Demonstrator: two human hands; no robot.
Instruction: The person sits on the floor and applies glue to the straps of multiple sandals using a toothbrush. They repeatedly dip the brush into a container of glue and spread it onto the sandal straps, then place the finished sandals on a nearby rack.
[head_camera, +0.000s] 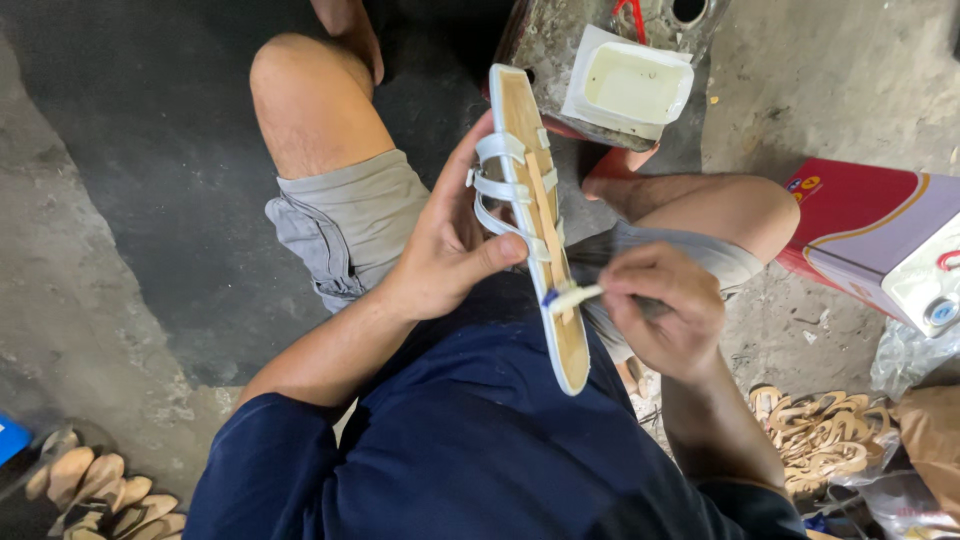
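Above the seated person's lap: white strapped sandal sole (541, 225), light, stiff-looking, best held by its edges. Left hand (447, 245) clasps its straps; right hand (665, 310) pinches a small brush (572, 297) against the insole. Glue tub (631, 83) stands beyond.

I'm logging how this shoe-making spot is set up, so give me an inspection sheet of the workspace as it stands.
Surface: bare, stained concrete floor; the work is held above the lap.
Job's things: white strapped sandal, tan underside up; small brush touching it; white tray of pale glue.
Clutter: tan insole pieces at one side, a pile of cut straps at the other, red and white box, plastic bags.
Grippers: left hand grips the sandal; right hand holds the brush.
Cables: nothing seen.
Surroundings: nothing seen beyond the floor.
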